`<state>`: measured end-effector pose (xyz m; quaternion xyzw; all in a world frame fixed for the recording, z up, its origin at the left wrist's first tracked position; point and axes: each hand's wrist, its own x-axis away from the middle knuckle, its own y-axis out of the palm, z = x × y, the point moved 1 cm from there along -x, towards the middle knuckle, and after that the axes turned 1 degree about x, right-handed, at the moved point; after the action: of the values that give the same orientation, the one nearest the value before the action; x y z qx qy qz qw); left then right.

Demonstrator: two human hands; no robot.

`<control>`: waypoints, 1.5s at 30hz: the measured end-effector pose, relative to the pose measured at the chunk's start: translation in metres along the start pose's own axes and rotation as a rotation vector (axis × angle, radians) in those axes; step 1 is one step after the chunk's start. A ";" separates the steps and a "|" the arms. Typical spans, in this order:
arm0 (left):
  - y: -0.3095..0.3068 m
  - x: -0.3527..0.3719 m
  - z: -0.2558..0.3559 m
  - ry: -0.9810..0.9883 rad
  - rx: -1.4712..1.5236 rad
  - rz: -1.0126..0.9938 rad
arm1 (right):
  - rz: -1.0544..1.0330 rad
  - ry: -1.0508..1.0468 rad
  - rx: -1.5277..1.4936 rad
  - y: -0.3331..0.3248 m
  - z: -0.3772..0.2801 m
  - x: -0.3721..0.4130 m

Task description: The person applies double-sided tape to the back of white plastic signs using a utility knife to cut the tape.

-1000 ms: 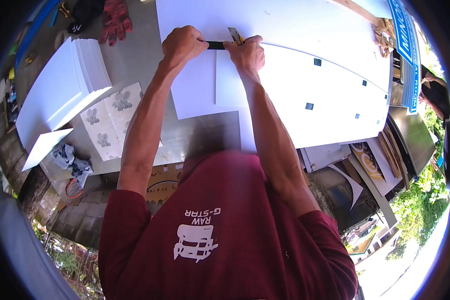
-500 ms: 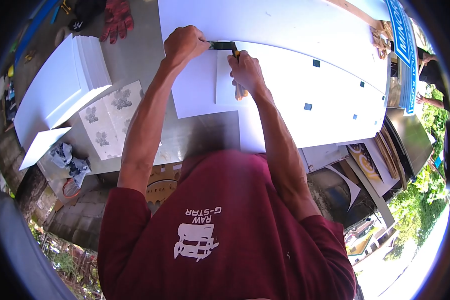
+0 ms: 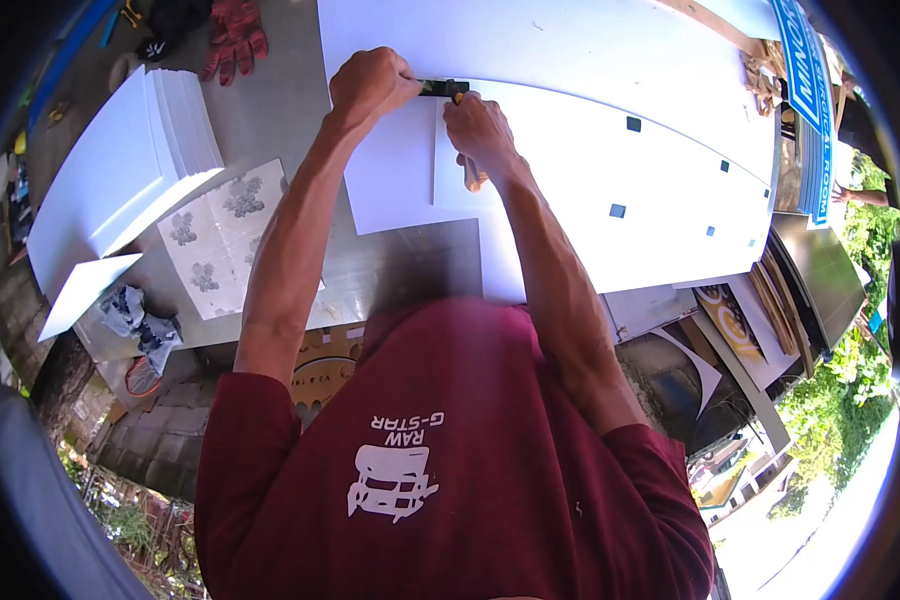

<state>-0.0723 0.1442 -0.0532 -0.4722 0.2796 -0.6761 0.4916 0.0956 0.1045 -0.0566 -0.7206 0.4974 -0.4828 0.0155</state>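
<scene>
My left hand point(image 3: 372, 82) is closed, pinching the end of a short black tape strip point(image 3: 434, 89) at the near-left corner of a white sheet point(image 3: 560, 150). My right hand point(image 3: 478, 130) is wrapped round what looks like a utility knife point(image 3: 456, 90), with black and yellow parts showing above the fingers. Its tip meets the right end of the strip. Several small dark squares, one of them a black tape square point(image 3: 618, 211), are spread over the white sheet, which lies on a larger white sheet point(image 3: 400, 195).
On the left of the metal table point(image 3: 390, 265) stand a stack of white sheets point(image 3: 120, 165) and a patterned paper point(image 3: 225, 235). A red glove point(image 3: 235, 42) lies at the back left. Blue signs point(image 3: 808, 90) stand far right, near another person's hand point(image 3: 850, 196).
My right hand has moved slightly left and up, bringing the knife onto the tape strip. The left hand has barely moved. The other person's hand at far right has shifted.
</scene>
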 end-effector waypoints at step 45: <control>0.061 0.125 0.025 -0.015 -0.032 -0.169 | 0.198 0.018 -0.243 0.044 0.120 0.072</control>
<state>-0.0342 0.0085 -0.0498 -0.5070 0.2459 -0.7072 0.4270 0.1533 -0.0255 -0.0938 -0.6605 0.6207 -0.4215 -0.0287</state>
